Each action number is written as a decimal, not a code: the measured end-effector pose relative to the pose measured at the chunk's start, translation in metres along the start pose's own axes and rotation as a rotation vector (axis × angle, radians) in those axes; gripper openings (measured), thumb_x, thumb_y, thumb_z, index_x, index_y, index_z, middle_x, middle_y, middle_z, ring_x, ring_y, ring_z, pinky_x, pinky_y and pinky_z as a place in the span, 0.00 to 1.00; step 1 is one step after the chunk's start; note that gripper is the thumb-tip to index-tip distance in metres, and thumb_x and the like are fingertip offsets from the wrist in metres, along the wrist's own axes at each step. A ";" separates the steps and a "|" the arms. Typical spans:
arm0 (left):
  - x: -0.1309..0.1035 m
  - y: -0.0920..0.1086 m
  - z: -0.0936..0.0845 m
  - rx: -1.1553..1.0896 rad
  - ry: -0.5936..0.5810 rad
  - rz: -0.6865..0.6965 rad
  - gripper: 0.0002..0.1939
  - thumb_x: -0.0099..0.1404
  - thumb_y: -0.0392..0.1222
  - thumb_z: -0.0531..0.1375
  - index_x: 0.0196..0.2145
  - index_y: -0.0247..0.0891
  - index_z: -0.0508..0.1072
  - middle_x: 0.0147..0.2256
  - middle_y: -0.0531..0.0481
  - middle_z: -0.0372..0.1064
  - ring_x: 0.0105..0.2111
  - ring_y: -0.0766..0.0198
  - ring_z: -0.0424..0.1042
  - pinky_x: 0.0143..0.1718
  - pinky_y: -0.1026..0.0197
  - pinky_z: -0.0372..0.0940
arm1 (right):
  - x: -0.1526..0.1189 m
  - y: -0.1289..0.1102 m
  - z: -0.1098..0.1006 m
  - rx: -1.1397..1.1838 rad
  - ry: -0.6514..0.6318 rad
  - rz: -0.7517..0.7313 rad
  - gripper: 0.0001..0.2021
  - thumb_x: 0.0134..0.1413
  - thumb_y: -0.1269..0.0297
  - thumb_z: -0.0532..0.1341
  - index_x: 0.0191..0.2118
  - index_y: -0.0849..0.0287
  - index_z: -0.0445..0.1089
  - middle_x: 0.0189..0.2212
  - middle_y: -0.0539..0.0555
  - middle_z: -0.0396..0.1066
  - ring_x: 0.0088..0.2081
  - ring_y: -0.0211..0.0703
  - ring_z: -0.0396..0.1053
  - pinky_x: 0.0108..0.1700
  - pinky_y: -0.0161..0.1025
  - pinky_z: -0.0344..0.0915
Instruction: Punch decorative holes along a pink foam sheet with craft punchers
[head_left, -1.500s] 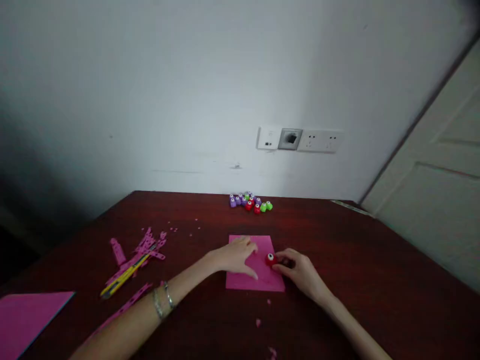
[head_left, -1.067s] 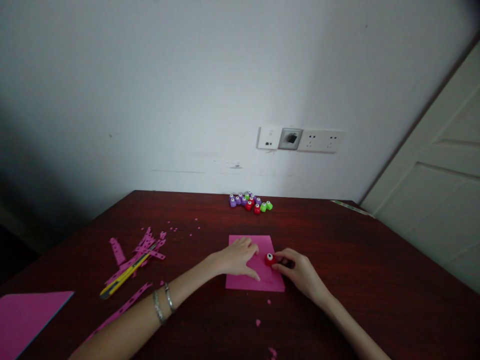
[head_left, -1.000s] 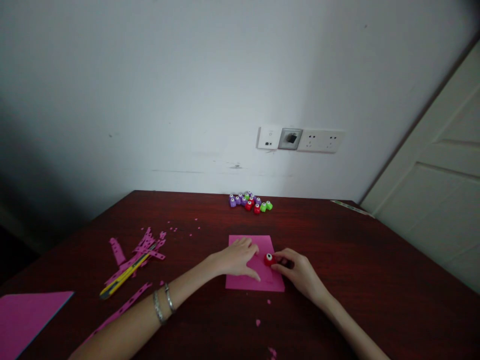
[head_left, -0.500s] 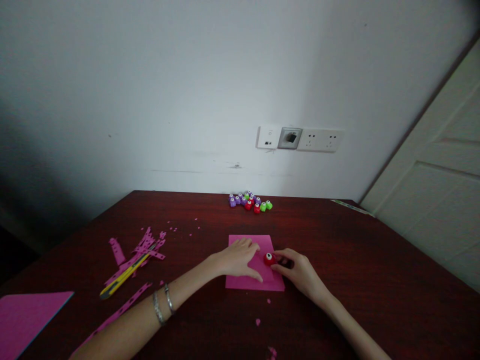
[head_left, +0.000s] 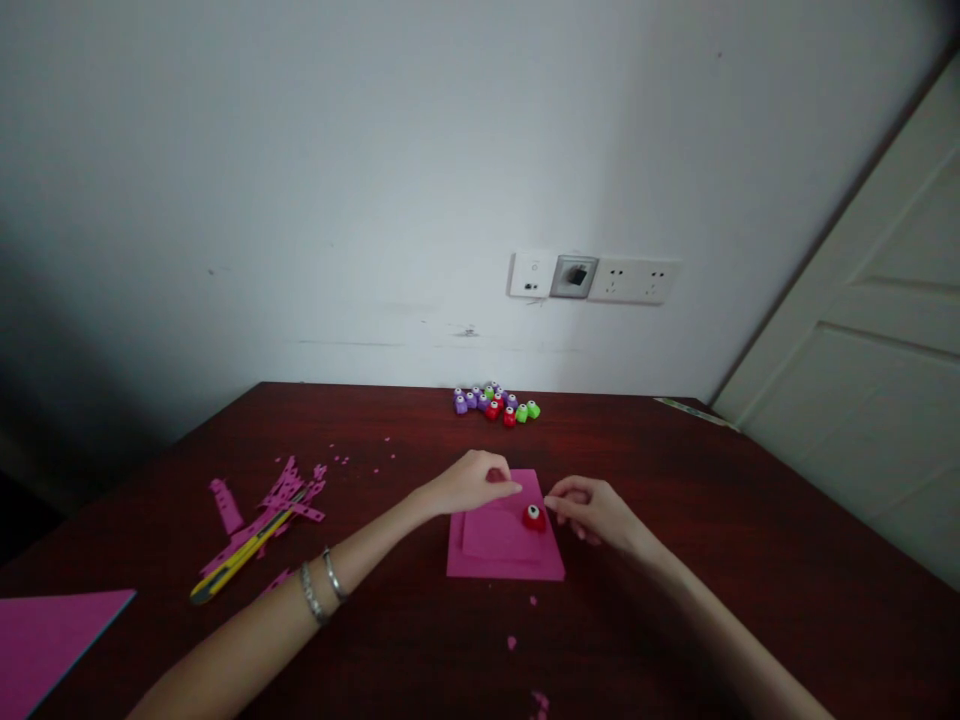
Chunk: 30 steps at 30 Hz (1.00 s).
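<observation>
A pink sheet (head_left: 456,560) lies on the dark red table, with a smaller pink piece (head_left: 495,535) on top. On the right part of the pink stack sits a red punch (head_left: 534,518) with a white and black top. My left hand (head_left: 474,484) is over the upper left of the sheet, its thumb stretched out and its fingers curled; whether it grips something is unclear. My right hand (head_left: 592,508) is just right of the punch, thumb and forefinger pinched together near the sheet's right edge; anything between them is too small to make out.
Pink punched strips (head_left: 289,490) and a yellow cutter (head_left: 244,560) lie on the left. A larger pink sheet (head_left: 52,640) is at the near left corner. Several small purple, green and red punches (head_left: 491,408) stand by the wall. Small pink scraps (head_left: 511,643) lie in front.
My right hand has let go of the red punch and moved slightly right. My left hand has lifted and curled its fingers, uncovering the smaller pink piece.
</observation>
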<state>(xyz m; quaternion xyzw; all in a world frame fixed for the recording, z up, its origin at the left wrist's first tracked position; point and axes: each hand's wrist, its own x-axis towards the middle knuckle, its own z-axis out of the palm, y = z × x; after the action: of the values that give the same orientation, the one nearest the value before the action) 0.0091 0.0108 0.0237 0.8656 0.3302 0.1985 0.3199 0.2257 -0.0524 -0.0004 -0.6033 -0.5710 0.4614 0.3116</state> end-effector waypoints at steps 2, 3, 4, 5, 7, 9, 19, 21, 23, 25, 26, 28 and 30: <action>0.008 -0.002 0.000 -0.113 -0.083 -0.077 0.23 0.56 0.59 0.55 0.26 0.33 0.71 0.22 0.53 0.64 0.23 0.69 0.63 0.26 0.66 0.56 | 0.005 -0.006 0.001 -0.005 -0.089 0.047 0.18 0.42 0.49 0.62 0.29 0.60 0.64 0.16 0.45 0.65 0.13 0.27 0.54 0.13 0.27 0.44; 0.012 -0.002 0.000 -0.168 -0.131 -0.126 0.24 0.54 0.61 0.56 0.24 0.32 0.70 0.20 0.54 0.63 0.21 0.70 0.62 0.24 0.66 0.55 | 0.008 -0.007 0.002 -0.010 -0.120 0.062 0.18 0.42 0.49 0.62 0.28 0.60 0.64 0.15 0.44 0.64 0.12 0.27 0.53 0.12 0.27 0.43; 0.016 -0.003 0.000 -0.216 -0.179 -0.173 0.26 0.53 0.62 0.56 0.23 0.32 0.70 0.18 0.54 0.62 0.19 0.71 0.61 0.22 0.67 0.54 | 0.011 -0.008 0.003 -0.014 -0.142 0.073 0.18 0.42 0.49 0.63 0.27 0.60 0.63 0.14 0.44 0.63 0.12 0.26 0.52 0.12 0.27 0.42; 0.020 -0.003 0.001 -0.254 -0.219 -0.214 0.27 0.51 0.64 0.56 0.23 0.32 0.70 0.17 0.55 0.61 0.18 0.72 0.60 0.21 0.67 0.53 | 0.013 -0.009 0.004 -0.017 -0.157 0.082 0.18 0.42 0.49 0.63 0.26 0.59 0.62 0.12 0.43 0.62 0.11 0.26 0.51 0.12 0.27 0.41; 0.026 -0.002 0.001 -0.299 -0.278 -0.266 0.28 0.48 0.66 0.57 0.22 0.33 0.70 0.16 0.55 0.61 0.16 0.73 0.57 0.19 0.67 0.51 | 0.017 -0.008 0.006 -0.021 -0.184 0.100 0.18 0.42 0.49 0.63 0.25 0.59 0.61 0.11 0.42 0.60 0.10 0.25 0.48 0.12 0.27 0.39; 0.031 -0.001 0.002 -0.312 -0.333 -0.285 0.29 0.46 0.67 0.58 0.21 0.33 0.70 0.16 0.55 0.61 0.15 0.73 0.56 0.18 0.67 0.49 | 0.020 -0.006 0.007 -0.024 -0.204 0.116 0.18 0.42 0.49 0.63 0.24 0.59 0.60 0.10 0.41 0.59 0.10 0.25 0.47 0.12 0.27 0.37; 0.050 -0.001 0.010 -0.244 -0.603 -0.369 0.28 0.37 0.65 0.64 0.22 0.34 0.74 0.17 0.54 0.62 0.15 0.74 0.55 0.17 0.67 0.47 | 0.024 -0.004 0.007 -0.056 -0.262 0.185 0.13 0.45 0.56 0.63 0.25 0.59 0.61 0.10 0.42 0.60 0.11 0.26 0.50 0.11 0.26 0.40; 0.054 -0.002 0.011 -0.254 -0.675 -0.406 0.28 0.37 0.66 0.64 0.21 0.34 0.74 0.18 0.53 0.63 0.15 0.74 0.55 0.16 0.67 0.46 | 0.024 -0.006 0.007 -0.059 -0.283 0.195 0.12 0.48 0.56 0.61 0.28 0.59 0.62 0.12 0.43 0.63 0.11 0.26 0.52 0.11 0.25 0.41; 0.056 -0.003 0.011 -0.251 -0.719 -0.432 0.29 0.38 0.67 0.63 0.21 0.34 0.74 0.18 0.52 0.63 0.15 0.75 0.54 0.16 0.67 0.45 | 0.023 -0.007 0.007 -0.057 -0.306 0.203 0.12 0.50 0.55 0.59 0.31 0.59 0.62 0.14 0.45 0.67 0.11 0.26 0.52 0.11 0.25 0.42; 0.057 -0.002 0.012 -0.246 -0.745 -0.452 0.29 0.38 0.67 0.63 0.20 0.34 0.73 0.17 0.52 0.62 0.14 0.75 0.53 0.15 0.67 0.44 | 0.022 -0.008 0.007 -0.054 -0.330 0.207 0.12 0.52 0.55 0.57 0.34 0.60 0.61 0.16 0.47 0.69 0.11 0.26 0.54 0.11 0.25 0.43; 0.058 -0.002 0.012 -0.247 -0.756 -0.462 0.29 0.38 0.67 0.63 0.19 0.34 0.73 0.17 0.52 0.62 0.14 0.75 0.52 0.15 0.67 0.44 | 0.021 -0.009 0.006 -0.053 -0.342 0.209 0.12 0.52 0.55 0.57 0.35 0.60 0.61 0.17 0.48 0.70 0.11 0.27 0.55 0.11 0.25 0.44; 0.059 -0.002 0.013 -0.251 -0.774 -0.475 0.28 0.36 0.66 0.64 0.19 0.34 0.73 0.16 0.53 0.61 0.14 0.75 0.52 0.14 0.67 0.43 | 0.020 -0.011 0.007 -0.053 -0.363 0.210 0.13 0.52 0.55 0.57 0.36 0.61 0.62 0.18 0.49 0.71 0.11 0.27 0.56 0.12 0.25 0.46; 0.058 -0.002 0.014 -0.249 -0.778 -0.475 0.28 0.36 0.66 0.64 0.19 0.34 0.72 0.16 0.53 0.61 0.13 0.75 0.51 0.14 0.68 0.43 | 0.020 -0.014 0.007 -0.056 -0.372 0.208 0.15 0.52 0.53 0.57 0.36 0.61 0.63 0.17 0.49 0.71 0.11 0.27 0.56 0.12 0.25 0.47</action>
<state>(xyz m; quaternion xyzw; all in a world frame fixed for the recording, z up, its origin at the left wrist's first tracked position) 0.0574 0.0467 0.0199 0.7311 0.3485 -0.1811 0.5579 0.2119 -0.0321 0.0053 -0.5717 -0.5659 0.5786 0.1348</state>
